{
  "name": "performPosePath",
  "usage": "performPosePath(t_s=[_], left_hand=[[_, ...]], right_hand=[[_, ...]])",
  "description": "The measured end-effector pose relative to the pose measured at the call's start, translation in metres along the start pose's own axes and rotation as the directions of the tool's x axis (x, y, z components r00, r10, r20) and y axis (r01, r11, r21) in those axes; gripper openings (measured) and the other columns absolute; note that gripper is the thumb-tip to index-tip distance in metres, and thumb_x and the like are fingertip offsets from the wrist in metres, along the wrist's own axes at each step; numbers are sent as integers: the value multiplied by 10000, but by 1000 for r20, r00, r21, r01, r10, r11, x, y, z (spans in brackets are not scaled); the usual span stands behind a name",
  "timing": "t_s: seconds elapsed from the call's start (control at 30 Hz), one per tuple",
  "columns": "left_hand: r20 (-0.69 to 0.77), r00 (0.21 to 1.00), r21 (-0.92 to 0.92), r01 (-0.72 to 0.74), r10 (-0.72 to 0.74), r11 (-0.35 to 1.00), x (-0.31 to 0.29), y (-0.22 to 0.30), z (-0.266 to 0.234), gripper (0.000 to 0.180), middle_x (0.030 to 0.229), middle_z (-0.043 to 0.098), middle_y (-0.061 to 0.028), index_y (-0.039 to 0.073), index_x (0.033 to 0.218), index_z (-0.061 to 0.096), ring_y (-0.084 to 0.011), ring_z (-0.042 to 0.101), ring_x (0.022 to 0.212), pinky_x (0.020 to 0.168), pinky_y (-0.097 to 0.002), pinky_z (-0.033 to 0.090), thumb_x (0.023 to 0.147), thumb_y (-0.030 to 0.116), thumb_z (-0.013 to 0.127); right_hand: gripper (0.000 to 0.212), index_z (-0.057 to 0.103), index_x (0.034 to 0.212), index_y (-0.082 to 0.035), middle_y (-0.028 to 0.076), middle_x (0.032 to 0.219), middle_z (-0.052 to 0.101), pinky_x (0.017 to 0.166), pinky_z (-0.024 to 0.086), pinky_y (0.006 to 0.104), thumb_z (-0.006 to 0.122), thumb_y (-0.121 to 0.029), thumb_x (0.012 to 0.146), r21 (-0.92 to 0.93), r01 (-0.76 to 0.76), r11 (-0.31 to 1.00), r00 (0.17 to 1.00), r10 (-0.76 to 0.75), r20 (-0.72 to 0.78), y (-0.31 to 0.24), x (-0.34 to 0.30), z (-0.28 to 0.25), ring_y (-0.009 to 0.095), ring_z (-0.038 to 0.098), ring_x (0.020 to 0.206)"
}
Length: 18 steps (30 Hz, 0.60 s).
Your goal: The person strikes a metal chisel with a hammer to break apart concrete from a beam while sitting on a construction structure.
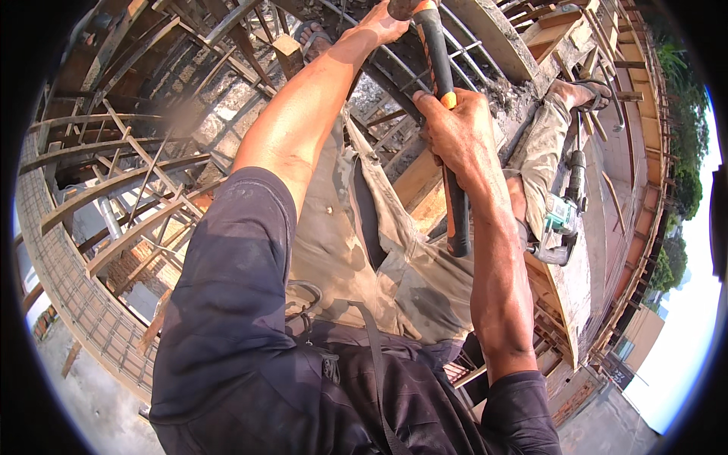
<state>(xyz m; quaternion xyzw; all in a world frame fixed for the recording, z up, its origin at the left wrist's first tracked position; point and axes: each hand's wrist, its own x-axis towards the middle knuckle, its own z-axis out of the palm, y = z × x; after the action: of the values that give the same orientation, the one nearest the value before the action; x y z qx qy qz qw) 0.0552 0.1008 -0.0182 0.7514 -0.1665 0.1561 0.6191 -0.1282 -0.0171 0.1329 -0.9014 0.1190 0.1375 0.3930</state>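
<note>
My right hand (462,125) is wrapped round the black and orange handle of a hammer (434,53). The handle's butt end hangs below the fist, and its rusty brown head is partly cut off by the top edge. Stretched far forward, my left hand (379,26) has its fingers curled in beside the hammer head; what they hold is hidden. Crossed steel bars (462,49) run beneath the hammer, next to a rough concrete edge (497,38).
A green and black power drill (561,220) lies to the right, near my bent leg (542,144). My sandalled foot (311,34) rests at the upper left among timbers. Wooden framing (114,174) fills the left, with a mesh-covered curved strip (83,303) beyond. Formwork boards (652,136) curve along the right.
</note>
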Motion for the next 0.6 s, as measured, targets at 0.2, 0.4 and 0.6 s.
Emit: performPosePath(t_s=[0.2, 0.4, 0.6], left_hand=[[263, 943, 166, 163, -203, 973, 2, -22, -13, 211, 865, 600, -167, 64, 1019, 562, -292, 584, 820, 720, -419, 465, 833, 75, 462], [235, 934, 245, 210, -268, 946, 3, -14, 4, 190, 881, 601, -167, 55, 1026, 571, -307, 584, 852, 727, -408, 460, 859, 105, 494], [283, 957, -216, 128, -64, 968, -3, -39, -11, 240, 884, 600, -112, 57, 1036, 583, -247, 567, 869, 780, -377, 460, 882, 238, 549]], right_hand=[[273, 553, 714, -47, -3, 557, 513, 453, 408, 252, 643, -225, 901, 211, 549, 809, 819, -472, -326, -81, -31, -70, 88, 493, 461], [232, 625, 724, 17, 105, 577, 609, 575, 495, 361, 618, -187, 835, 23, 309, 951, 898, -283, -337, 0, 29, -27, 228, 629, 560], [308, 670, 782, 52, 153, 621, 629, 635, 510, 403, 631, -253, 801, -103, 55, 993, 998, -57, -24, -7, 6, -5, 251, 642, 612]])
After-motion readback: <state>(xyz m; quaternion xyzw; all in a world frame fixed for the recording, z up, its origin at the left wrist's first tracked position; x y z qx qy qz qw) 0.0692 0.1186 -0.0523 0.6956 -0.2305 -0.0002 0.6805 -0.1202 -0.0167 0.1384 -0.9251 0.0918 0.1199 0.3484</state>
